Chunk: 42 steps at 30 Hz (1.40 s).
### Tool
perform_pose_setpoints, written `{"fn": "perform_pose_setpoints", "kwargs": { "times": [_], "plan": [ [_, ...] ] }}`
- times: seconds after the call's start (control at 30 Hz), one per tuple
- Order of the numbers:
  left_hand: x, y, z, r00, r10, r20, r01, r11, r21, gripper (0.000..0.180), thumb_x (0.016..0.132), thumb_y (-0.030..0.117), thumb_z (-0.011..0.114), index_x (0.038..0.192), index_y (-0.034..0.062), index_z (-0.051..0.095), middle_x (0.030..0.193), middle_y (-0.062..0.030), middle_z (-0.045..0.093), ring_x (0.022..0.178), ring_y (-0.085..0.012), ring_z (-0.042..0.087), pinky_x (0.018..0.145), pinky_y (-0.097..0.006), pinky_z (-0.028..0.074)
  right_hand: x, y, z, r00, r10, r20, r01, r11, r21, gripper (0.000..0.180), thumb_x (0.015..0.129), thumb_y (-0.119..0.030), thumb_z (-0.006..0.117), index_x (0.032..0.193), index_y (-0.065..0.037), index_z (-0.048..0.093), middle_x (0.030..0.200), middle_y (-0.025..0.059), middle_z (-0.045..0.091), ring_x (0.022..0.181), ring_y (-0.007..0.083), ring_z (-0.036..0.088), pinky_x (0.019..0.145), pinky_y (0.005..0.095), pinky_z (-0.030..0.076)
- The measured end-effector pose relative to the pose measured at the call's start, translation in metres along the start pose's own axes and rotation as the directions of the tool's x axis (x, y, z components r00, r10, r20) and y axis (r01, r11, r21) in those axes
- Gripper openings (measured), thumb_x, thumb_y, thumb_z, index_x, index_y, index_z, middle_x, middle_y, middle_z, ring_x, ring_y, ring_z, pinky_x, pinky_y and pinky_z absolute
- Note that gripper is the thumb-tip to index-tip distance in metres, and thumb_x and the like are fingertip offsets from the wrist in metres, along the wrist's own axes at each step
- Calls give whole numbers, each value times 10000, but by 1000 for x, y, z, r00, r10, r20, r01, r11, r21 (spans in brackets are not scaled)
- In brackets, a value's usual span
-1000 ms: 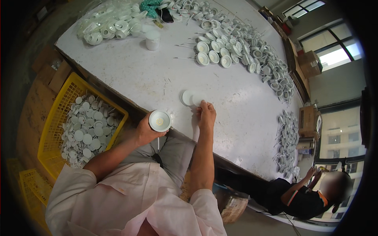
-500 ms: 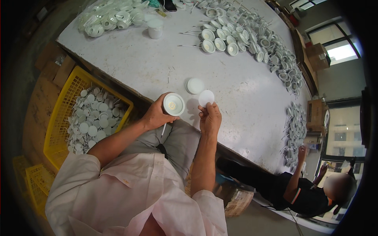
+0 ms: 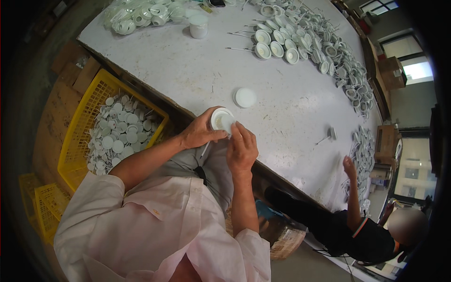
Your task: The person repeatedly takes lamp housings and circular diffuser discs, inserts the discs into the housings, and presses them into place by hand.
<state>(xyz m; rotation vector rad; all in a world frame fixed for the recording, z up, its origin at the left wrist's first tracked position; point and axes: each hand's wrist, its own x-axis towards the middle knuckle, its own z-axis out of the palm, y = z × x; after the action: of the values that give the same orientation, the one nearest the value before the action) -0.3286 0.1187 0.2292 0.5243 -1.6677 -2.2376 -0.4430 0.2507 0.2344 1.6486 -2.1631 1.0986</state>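
Note:
My left hand point(image 3: 197, 131) is closed around a white round LED downlight point(image 3: 215, 121), its open face up and a thin lead hanging below. My right hand point(image 3: 242, 149) pinches a thin white diffuser disc point(image 3: 228, 121) against the right side of the lamp's face. The disc covers part of the lamp's inside; whether it is seated in the rim I cannot tell. Just beyond my hands, a stack of white discs point(image 3: 245, 97) lies on the table.
A yellow basket point(image 3: 66, 152) of wired discs point(image 3: 117, 131) stands at left. On the pale table point(image 3: 188, 70) are bagged white rings point(image 3: 141, 16), a white tub point(image 3: 198, 29), many downlights point(image 3: 282, 40) and a lone downlight point(image 3: 332, 133). A co-worker's hand point(image 3: 348, 167) is at right.
My right hand has brought the disc left onto the downlight. The view has shifted slightly. A lone downlight now lies on the table beyond the co-worker's hand, which has moved.

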Motion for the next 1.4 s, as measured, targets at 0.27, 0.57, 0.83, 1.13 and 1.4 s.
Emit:
{"fn": "perform_pose_setpoints", "kwargs": {
  "times": [0.27,0.57,0.83,1.13,1.4],
  "plan": [
    [-2,2,7,998,31,-54,-27,997,73,545,905,233,587,1337,0,351,1146,-105,544,992,-145,561,768,-267,514,-5,-10,8,996,-92,16,92,996,-4,529,640,1,650,1159,-73,583,1241,122,546,1037,355,555,845,415,494],
    [2,-5,8,988,98,-120,-84,989,121,418,931,191,490,1294,0,408,1130,-146,567,1030,-194,554,890,-319,462,-6,-8,11,991,-135,-2,134,989,-56,533,681,-44,687,1200,-94,581,1242,103,557,1041,331,560,815,392,481],
    [9,3,27,964,190,-186,-152,968,199,312,916,110,475,1211,9,474,1069,-113,579,986,-152,537,870,-294,449,-3,-4,1,974,-193,-115,170,968,-184,378,718,-17,641,1095,-41,647,1173,101,617,971,282,605,771,353,475],
    [1,-17,-8,943,114,-313,-76,989,130,334,892,123,544,1197,-6,507,1093,-92,583,980,-145,550,881,-280,441,7,11,-20,997,-48,52,42,993,112,373,680,-102,742,1039,-73,646,1239,132,549,1141,331,502,915,403,438],
    [-86,-36,-126,825,-75,-560,247,939,238,370,851,64,577,1211,6,513,1078,-88,593,976,-162,564,868,-286,448,9,261,-92,741,388,-548,-659,578,-482,331,804,-179,644,1095,-21,626,1111,190,605,1029,359,542,908,416,413]
  ]
}}
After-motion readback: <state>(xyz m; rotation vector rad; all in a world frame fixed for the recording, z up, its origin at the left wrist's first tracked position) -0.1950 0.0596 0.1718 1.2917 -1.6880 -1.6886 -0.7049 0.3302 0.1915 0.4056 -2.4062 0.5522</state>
